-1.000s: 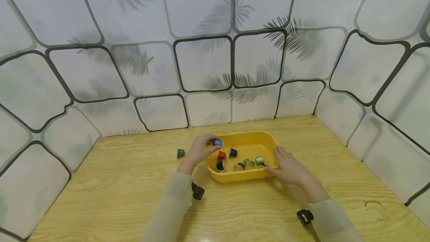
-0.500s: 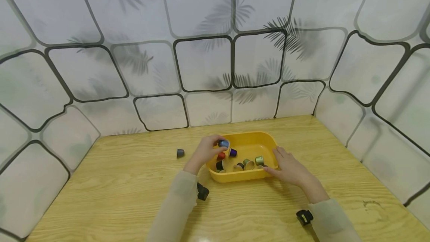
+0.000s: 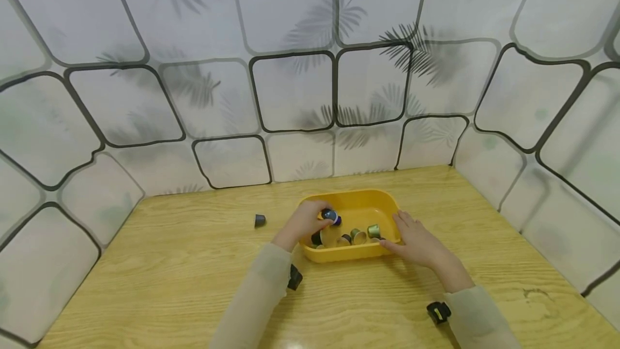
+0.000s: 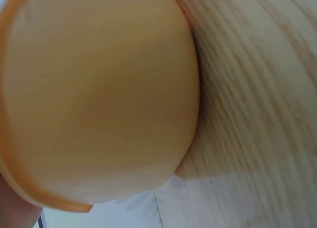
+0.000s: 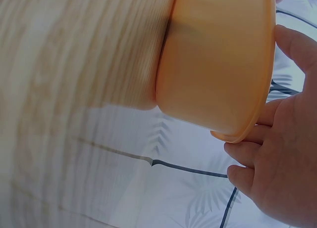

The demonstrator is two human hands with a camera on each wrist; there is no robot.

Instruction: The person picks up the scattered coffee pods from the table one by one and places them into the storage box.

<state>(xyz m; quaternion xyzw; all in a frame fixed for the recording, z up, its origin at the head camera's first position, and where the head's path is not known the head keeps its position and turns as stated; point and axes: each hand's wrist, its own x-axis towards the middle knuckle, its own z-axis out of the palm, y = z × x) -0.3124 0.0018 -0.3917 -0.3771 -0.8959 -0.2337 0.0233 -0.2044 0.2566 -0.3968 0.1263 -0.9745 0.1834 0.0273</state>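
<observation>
My left hand (image 3: 306, 221) pinches a blue coffee capsule (image 3: 330, 215) between thumb and fingers, low over the left part of a yellow tray (image 3: 344, 255). A dark purple capsule (image 3: 338, 221) peeks out just behind it. My right hand (image 3: 417, 238) rests on the tray's right end, fingers on the side rim and thumb at the front rim. Inside the tray lie a shiny green capsule (image 3: 373, 231), an olive one (image 3: 359, 237) and several others along the front wall. In the left wrist view the tray wall (image 4: 109, 99) hides the left hand's fingertips and the capsule.
A lone grey capsule (image 3: 260, 221) lies on the wooden table (image 3: 184, 273) left of the tray. Patterned curtain-like walls (image 3: 300, 96) stand behind and on both sides of the table. Black wrist devices (image 3: 438, 313) sit below both wrists.
My left hand has carried the blue capsule right and lower, from the tray's left rim to over its inside, covering the red capsule there. The right hand and tray have stayed put.
</observation>
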